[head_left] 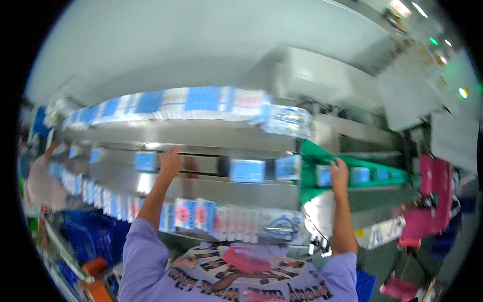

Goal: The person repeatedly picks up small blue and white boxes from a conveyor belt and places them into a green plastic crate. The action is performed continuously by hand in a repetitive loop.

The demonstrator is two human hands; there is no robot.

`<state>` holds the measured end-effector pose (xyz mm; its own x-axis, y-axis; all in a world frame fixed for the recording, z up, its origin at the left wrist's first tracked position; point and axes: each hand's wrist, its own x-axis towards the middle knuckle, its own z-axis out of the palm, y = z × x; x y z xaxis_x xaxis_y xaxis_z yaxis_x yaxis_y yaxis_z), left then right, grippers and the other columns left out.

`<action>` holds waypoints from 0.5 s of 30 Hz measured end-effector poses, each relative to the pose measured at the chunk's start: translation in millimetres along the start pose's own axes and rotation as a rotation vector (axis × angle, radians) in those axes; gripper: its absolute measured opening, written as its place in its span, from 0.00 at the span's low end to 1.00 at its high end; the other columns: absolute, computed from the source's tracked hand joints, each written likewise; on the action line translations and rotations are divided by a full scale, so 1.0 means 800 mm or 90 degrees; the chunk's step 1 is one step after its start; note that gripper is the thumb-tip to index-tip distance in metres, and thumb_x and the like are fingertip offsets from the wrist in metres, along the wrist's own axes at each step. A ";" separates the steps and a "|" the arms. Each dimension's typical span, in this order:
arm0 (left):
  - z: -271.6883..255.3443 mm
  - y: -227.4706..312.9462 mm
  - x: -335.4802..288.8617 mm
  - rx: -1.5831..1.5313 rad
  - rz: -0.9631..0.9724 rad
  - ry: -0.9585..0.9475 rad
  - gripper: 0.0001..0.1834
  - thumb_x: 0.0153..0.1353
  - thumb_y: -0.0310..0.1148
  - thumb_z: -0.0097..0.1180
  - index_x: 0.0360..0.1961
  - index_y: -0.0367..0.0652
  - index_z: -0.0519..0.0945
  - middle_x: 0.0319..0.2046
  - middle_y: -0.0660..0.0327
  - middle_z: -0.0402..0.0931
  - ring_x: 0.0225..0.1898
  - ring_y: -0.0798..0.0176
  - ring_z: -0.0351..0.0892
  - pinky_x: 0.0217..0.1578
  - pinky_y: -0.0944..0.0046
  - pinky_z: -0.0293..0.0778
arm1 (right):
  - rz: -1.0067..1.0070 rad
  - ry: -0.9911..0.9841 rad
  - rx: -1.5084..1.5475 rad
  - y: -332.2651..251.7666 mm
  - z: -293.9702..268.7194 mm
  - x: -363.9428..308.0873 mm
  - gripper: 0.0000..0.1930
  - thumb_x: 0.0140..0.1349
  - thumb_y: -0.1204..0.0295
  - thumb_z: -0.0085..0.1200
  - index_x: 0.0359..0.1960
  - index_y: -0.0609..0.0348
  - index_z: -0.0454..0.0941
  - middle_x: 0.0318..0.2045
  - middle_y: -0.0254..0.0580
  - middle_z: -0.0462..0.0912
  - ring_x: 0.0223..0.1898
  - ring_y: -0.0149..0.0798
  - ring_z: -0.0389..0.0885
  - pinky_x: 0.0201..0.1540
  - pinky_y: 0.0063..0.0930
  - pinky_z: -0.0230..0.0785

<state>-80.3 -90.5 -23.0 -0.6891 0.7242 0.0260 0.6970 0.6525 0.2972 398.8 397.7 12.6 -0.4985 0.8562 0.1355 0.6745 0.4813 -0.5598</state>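
My left hand (170, 163) is over the metal conveyor channel, just right of a light-blue packet (146, 161). Its fingers look stretched toward the far rail, holding nothing that I can see. On the right, my right hand (340, 175) reaches over a green wrapping film (314, 151), its fingers slightly apart beside a blue packet (323, 175). Whether it touches that packet is blurred. Between my hands, another blue packet (247, 171) lies in the channel, and one more (287, 167) sits at the film's left edge.
A long row of blue and white packets (201, 98) stands along the far ledge. A nearer row of packets (185, 214) lines the front edge before my body. Another person (48, 181) is at the far left. A pink stool or chair (435, 191) is at right.
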 end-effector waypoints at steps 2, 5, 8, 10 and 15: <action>-0.017 -0.082 -0.014 0.057 -0.054 0.029 0.21 0.60 0.31 0.47 0.55 0.44 0.74 0.54 0.53 0.74 0.56 0.47 0.70 0.56 0.40 0.63 | -0.012 -0.049 0.069 -0.034 0.008 -0.008 0.16 0.65 0.67 0.53 0.50 0.64 0.78 0.49 0.54 0.79 0.52 0.52 0.76 0.58 0.39 0.66; -0.022 -0.108 -0.007 0.146 -0.096 -0.041 0.20 0.60 0.34 0.48 0.54 0.45 0.76 0.55 0.54 0.73 0.58 0.50 0.70 0.52 0.32 0.63 | 0.032 -0.115 0.094 -0.069 0.012 -0.029 0.16 0.66 0.67 0.51 0.48 0.67 0.76 0.48 0.54 0.79 0.50 0.51 0.78 0.54 0.38 0.68; -0.004 -0.108 -0.011 0.199 -0.068 -0.208 0.17 0.59 0.35 0.49 0.50 0.45 0.77 0.54 0.53 0.74 0.61 0.51 0.67 0.53 0.28 0.61 | 0.027 -0.146 0.081 -0.067 0.041 -0.034 0.17 0.65 0.68 0.51 0.52 0.67 0.75 0.50 0.56 0.78 0.50 0.52 0.78 0.54 0.39 0.69; 0.000 -0.096 -0.016 0.254 -0.004 -0.152 0.16 0.60 0.36 0.50 0.49 0.47 0.77 0.52 0.55 0.75 0.59 0.51 0.69 0.53 0.29 0.62 | 0.052 -0.152 0.056 -0.059 0.051 -0.033 0.19 0.65 0.68 0.51 0.54 0.67 0.73 0.50 0.57 0.78 0.51 0.53 0.78 0.53 0.40 0.69; 0.033 -0.028 -0.022 0.102 0.014 -0.161 0.14 0.62 0.35 0.50 0.49 0.52 0.77 0.47 0.61 0.76 0.56 0.57 0.72 0.55 0.30 0.60 | 0.045 -0.197 0.025 -0.039 0.066 -0.018 0.25 0.63 0.67 0.50 0.60 0.64 0.66 0.41 0.60 0.82 0.42 0.55 0.82 0.47 0.41 0.72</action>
<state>-78.7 -112.0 -55.2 -0.6158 0.7584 -0.2134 0.7478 0.6479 0.1446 355.9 360.7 -14.5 -0.5967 0.7870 -0.1565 0.6953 0.4098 -0.5904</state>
